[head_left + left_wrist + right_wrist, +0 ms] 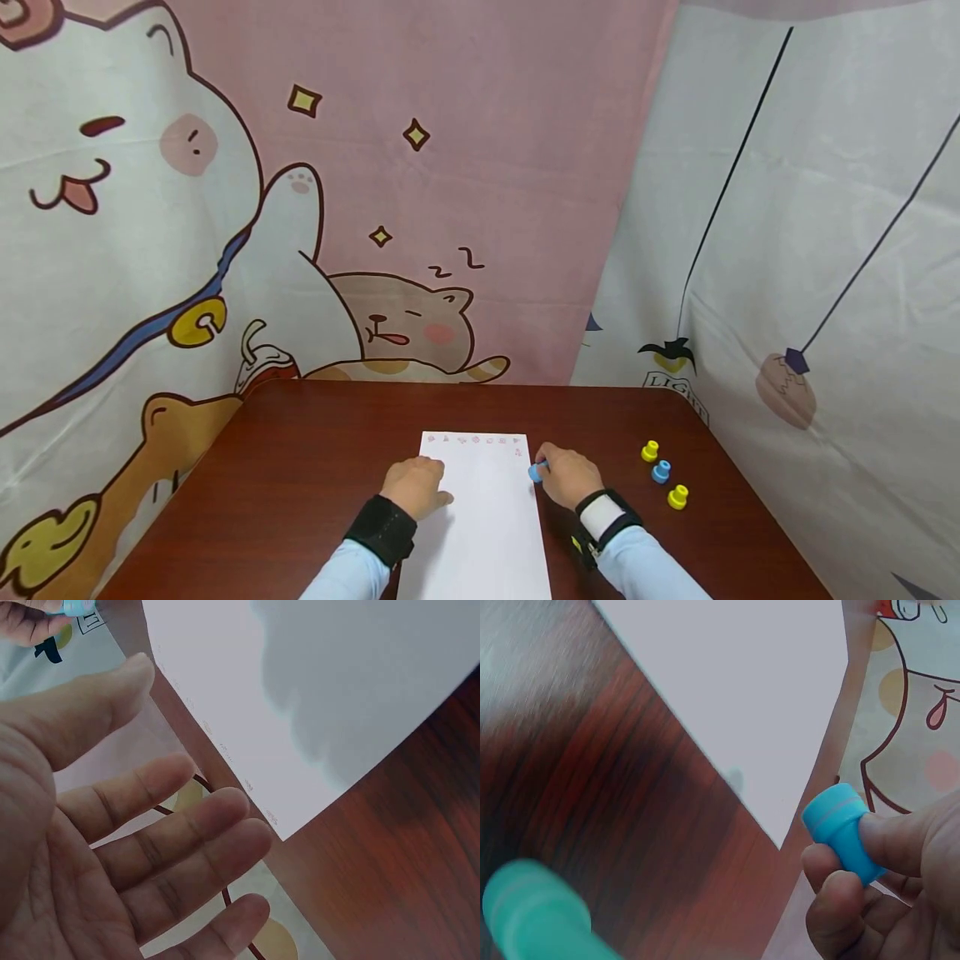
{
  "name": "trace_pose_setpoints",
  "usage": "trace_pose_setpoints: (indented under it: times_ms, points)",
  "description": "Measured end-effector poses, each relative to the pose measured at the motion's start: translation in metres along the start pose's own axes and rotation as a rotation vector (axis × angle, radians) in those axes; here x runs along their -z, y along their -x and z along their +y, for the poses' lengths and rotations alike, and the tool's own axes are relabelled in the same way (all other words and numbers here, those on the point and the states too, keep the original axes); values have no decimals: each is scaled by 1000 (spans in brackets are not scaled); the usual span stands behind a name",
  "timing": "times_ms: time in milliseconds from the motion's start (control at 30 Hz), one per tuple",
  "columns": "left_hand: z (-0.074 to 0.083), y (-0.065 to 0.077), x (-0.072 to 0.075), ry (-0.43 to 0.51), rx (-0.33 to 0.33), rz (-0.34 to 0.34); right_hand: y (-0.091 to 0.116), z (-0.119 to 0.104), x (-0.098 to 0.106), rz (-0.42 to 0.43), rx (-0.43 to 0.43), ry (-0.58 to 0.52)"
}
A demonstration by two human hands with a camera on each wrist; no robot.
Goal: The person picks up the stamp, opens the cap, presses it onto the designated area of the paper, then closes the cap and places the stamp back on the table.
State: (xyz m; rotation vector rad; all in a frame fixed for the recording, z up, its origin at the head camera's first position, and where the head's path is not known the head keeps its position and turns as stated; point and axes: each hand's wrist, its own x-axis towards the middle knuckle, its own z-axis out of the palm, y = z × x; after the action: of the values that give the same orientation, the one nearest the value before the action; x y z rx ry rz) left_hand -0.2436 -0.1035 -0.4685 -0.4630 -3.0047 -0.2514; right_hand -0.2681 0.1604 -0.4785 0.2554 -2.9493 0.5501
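Note:
A white sheet of paper (480, 525) lies on the table with small reddish stamped marks (476, 440) along its top edge. My right hand (568, 477) is at the sheet's upper right edge and pinches a small blue stamp (840, 825) between thumb and fingers. In the right wrist view the stamp is tilted, apart from the paper. Over the sheet's left edge is my left hand (416, 487), its fingers loosely spread and holding nothing; a shadow falls on the paper below it.
To the right on the brown table (315, 483) stand two yellow stamps (677, 497) and another blue stamp (661, 472). A blurred green stamp-like piece (536, 915) shows close up in the right wrist view. Printed cloth (510, 167) hangs behind the table.

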Motion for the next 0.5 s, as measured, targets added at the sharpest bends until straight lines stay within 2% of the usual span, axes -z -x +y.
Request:
trace_pose_setpoints:
  times_ms: [233,500]
  points:
    - [4,-1,2,7,-59,41,0,-13,-5,3,-31,-83]
    - [10,-5,0,16,-62,44,4,-25,-7,-13,-36,-225]
